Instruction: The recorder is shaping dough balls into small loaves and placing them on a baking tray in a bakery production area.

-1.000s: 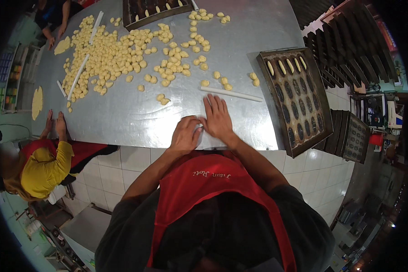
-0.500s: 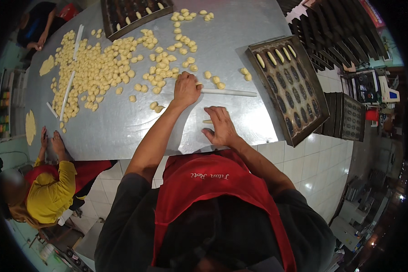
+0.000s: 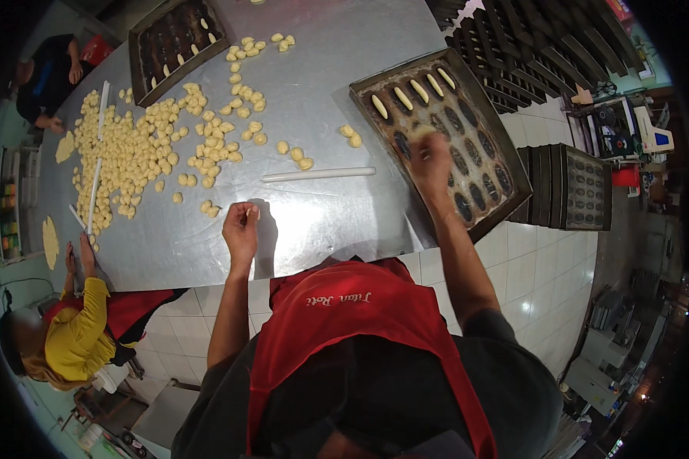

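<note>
Five slim, pale-yellow dough rolls (image 3: pixel 403 98) lie side by side along the far row of the baking tray (image 3: pixel 488 126) on my right; its nearer rows of dark oval hollows (image 3: pixel 473 157) show bare, scorched metal. From my remote seat I see the right hand (image 3: pixel 431 157) over that tray, blurred, with a pale smear at its fingertips, and I can't make out whether it grips anything. The left hand (image 3: pixel 241 233) is well apart from it, above the bench (image 3: pixel 306 115), thumb and fingers pinched on a small pale dough piece (image 3: pixel 254 213).

At the far left corner, another tray (image 3: pixel 147 50) holds a few similar rolls near two of its sides. Below it I have a broad heap of dough balls (image 3: pixel 142 138), smooth, rounded and butter-coloured, some touching, with looser clusters trailing toward the middle. A white rod (image 3: pixel 319 174) lies between the two hands, just beyond them. More dark trays (image 3: pixel 566 187) stand stacked at right, past the bench, and a yellow-sleeved co-worker (image 3: pixel 76 329) keeps both hands at the left edge.
</note>
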Tool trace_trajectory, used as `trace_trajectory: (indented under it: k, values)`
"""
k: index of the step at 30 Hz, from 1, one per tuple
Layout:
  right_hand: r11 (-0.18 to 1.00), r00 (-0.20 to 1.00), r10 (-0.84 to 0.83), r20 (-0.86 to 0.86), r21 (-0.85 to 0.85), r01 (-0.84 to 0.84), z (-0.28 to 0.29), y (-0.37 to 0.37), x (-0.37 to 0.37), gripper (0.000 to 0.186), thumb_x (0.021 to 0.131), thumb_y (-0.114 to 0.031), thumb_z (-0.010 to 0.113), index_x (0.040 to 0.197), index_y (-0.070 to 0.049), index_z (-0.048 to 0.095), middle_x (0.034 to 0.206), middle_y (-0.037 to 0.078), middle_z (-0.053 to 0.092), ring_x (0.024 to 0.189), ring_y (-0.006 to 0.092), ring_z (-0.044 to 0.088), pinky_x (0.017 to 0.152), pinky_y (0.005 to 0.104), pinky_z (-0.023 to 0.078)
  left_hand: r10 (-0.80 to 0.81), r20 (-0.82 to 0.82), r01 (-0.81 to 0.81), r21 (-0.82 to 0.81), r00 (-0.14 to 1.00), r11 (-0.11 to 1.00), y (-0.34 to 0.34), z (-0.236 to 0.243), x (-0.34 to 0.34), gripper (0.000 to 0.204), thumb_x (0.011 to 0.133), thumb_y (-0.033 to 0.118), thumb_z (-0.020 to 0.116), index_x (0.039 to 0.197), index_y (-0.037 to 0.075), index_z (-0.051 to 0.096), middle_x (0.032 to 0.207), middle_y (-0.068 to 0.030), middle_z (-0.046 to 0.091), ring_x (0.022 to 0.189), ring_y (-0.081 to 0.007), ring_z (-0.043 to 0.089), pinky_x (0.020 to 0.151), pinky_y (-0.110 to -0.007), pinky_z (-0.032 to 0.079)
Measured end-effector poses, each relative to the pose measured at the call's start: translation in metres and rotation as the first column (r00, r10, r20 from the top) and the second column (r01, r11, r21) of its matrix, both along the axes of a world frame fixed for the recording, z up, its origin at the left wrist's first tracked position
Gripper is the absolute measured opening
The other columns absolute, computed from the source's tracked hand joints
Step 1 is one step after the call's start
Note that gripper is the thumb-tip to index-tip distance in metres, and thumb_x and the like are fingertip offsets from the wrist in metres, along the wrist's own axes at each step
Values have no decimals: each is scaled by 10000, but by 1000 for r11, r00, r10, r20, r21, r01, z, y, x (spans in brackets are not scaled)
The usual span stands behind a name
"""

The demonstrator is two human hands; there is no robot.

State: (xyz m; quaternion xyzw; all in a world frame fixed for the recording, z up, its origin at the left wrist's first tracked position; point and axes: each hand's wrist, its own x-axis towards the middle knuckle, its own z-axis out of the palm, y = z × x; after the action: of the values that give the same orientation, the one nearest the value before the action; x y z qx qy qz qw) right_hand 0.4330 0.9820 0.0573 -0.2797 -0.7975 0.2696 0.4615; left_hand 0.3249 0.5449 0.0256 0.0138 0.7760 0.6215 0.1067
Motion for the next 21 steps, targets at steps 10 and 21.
trace_trajectory:
  k: [10,21]
  values:
    - [680,623,662,416,16,-733,-16,-120,-46,382,906,-160,817,1264,-64,724,1190,138,715,1168,362,639,973,488,502,-366,-348,126,-553,863,823,96,14,62,433,953,28,727,1383,58,697,1296,-174,726,1009,-336,715,893,-455,592]
    - [468,452,768,454,85,-880,-34,-143,-40,352,953,-198,764,1284,-79,746,1194,104,703,1124,328,628,997,483,476,-506,-326,-20,-855,799,519,66,3,9,804,1094,385,565,1770,89,247,1827,-280,149,1685,-484,156,1351,-627,115]
